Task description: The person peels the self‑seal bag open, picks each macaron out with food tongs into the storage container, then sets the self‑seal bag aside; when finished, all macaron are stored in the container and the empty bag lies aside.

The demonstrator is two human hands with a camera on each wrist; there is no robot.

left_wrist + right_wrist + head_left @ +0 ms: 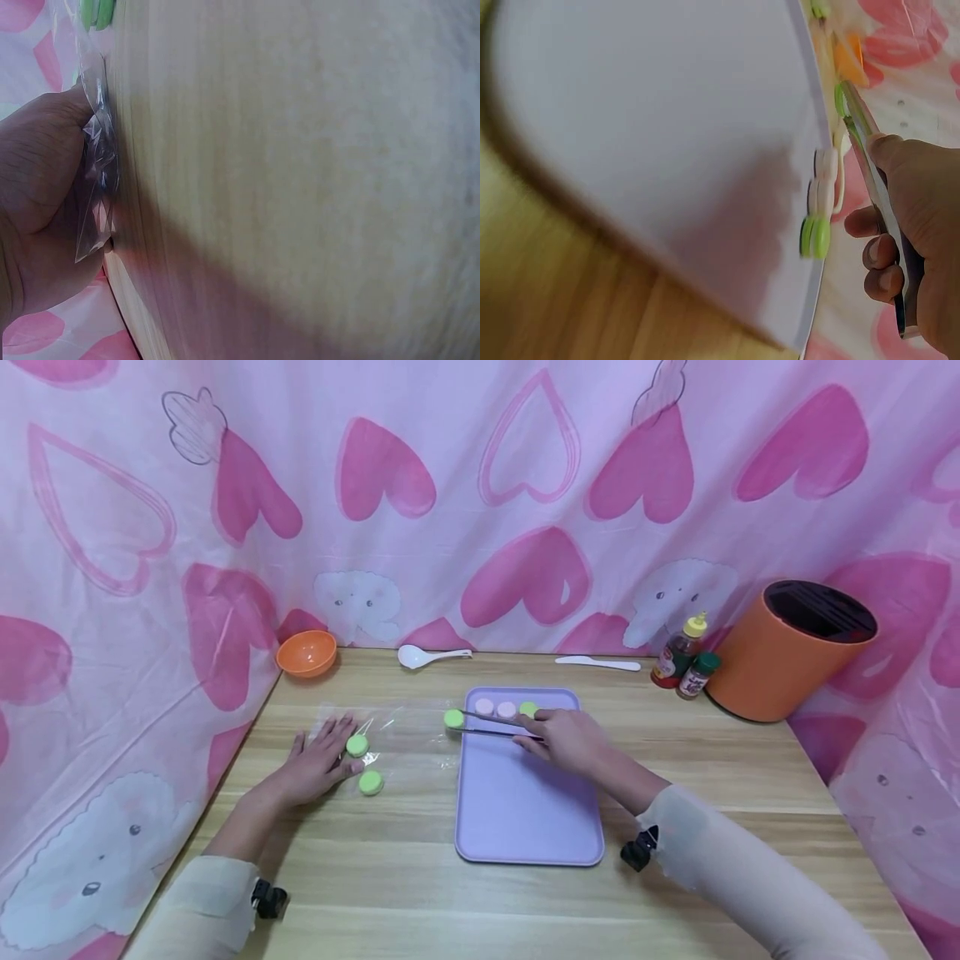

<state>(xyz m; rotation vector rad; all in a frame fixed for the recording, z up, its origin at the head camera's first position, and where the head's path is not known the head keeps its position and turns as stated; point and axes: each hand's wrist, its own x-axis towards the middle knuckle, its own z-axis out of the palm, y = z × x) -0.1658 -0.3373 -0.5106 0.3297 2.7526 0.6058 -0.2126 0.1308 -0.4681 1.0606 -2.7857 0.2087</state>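
My right hand [566, 742] grips metal tongs [885, 202], and their tips pinch a green macaron [453, 719] at the left edge of the lilac tray [528, 810]. Along the tray's far side sit two pale pink macarons [484, 707] and a green macaron [815, 237] in a row. My left hand [318, 764], fingers spread, rests on a clear plastic bag [412, 739] lying flat on the table. Near its fingers and thumb are two more green macarons, one [357, 745] on the bag and another [371, 782] closer to me.
An orange bowl [307, 653] stands at the back left. A white spoon [431, 656] and a white knife [597, 663] lie along the back edge. At the back right are a sauce bottle [676, 653], a spice jar [697, 676] and an orange knife block [787, 652].
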